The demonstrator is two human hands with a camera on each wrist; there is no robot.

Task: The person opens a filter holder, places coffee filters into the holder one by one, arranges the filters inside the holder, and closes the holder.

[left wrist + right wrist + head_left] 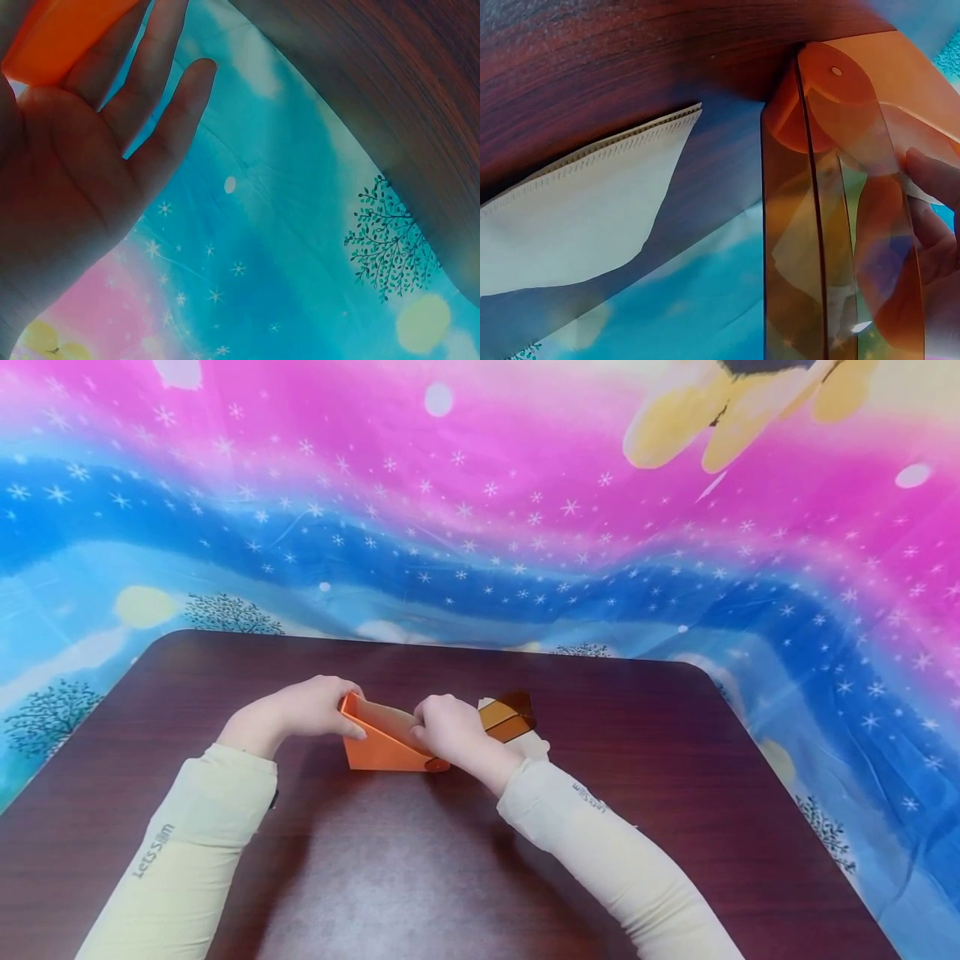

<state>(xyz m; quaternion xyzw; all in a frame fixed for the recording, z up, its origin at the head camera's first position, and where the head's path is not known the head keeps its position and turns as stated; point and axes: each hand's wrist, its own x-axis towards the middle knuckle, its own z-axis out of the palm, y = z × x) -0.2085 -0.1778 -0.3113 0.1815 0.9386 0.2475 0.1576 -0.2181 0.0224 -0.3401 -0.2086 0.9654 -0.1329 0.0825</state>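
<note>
An orange filter holder box (390,753) with a slanted open top stands on the table, its see-through amber lid (510,717) swung back to the right on its hinge. My left hand (318,706) grips the tall left end, thumb on the near side and fingers behind. Inside the box lies a pale tan paper coffee filter (386,717). My right hand (453,731) pinches the paper at the low, hinged end, its fingertips (930,176) partly hidden by the lid in the right wrist view.
Pale paper coffee filters (592,210) with a crimped edge lie on the dark wooden table (637,810), to the right of the box and partly under the lid. A colourful printed cloth (487,543) hangs behind the table and round its sides.
</note>
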